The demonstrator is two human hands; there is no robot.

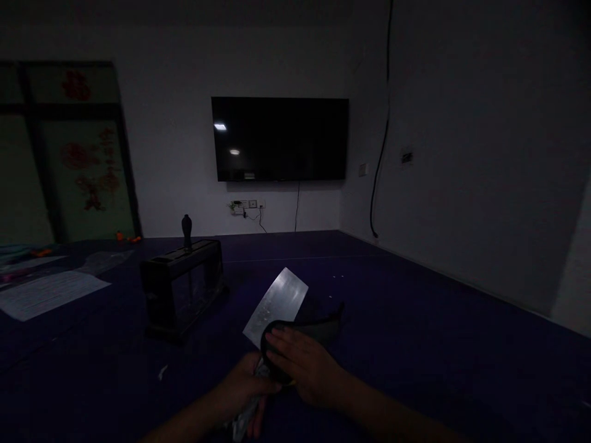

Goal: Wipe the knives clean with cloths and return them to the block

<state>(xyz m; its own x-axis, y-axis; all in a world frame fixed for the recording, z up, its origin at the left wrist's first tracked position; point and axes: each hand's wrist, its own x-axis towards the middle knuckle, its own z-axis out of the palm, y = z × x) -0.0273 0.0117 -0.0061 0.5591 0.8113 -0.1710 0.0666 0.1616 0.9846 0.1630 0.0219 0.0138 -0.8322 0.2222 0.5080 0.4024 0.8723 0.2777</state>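
Note:
Low in the middle, a broad, shiny cleaver [279, 301] tilts up and to the right, its blade in plain sight. My left hand [242, 384] is closed around its lower end, where the handle is hidden and some crumpled, pale, plastic-like wrapping [244, 421] hangs below the fingers. My right hand [311, 366] lies over a dark, curved, sheet-like piece [323, 331], fingers together and pressed on its rounded left end. This piece overlaps the base of the blade and tapers to the right; the dim light hides what it is.
A dark knife stand [182, 289] with one black handle [186, 229] upright in it stands on the blue surface [392, 369] to the left. Paper sheets [53, 294] and clear plastic [104, 261] lie further left. A television [281, 138] hangs on the far wall.

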